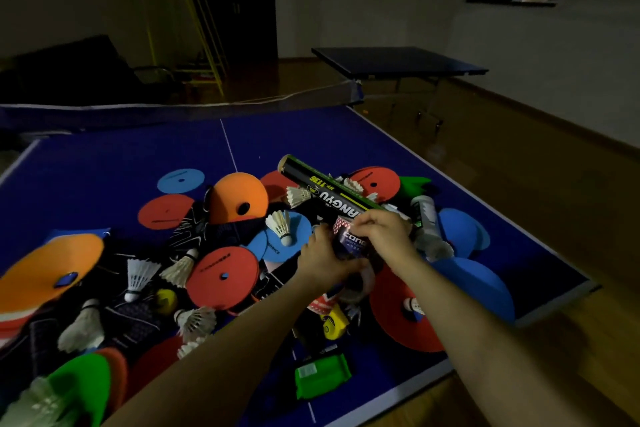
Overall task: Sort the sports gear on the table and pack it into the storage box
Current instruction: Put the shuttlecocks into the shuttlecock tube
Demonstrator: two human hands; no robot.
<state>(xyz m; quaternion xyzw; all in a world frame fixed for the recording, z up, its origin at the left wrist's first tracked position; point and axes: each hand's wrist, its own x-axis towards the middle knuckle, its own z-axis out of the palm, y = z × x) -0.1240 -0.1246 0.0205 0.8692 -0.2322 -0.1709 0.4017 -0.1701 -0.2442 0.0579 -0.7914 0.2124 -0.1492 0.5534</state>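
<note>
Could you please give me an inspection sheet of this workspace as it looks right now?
Surface: blue table-tennis table, white lines, net at the far edge.
Job's things: long black shuttlecock tube with yellow lettering lying on the pile; white feather shuttlecocks scattered; flat red, blue and orange foam discs; no storage box seen.
Clutter: black gloves, green pouch and yellow items mixed in.
Hands: left hand and right hand both grip a short printed tube above the pile.
Cables: nothing seen.
Surroundings: dim room, second dark table, yellow metal frame, window, wooden floor.
</note>
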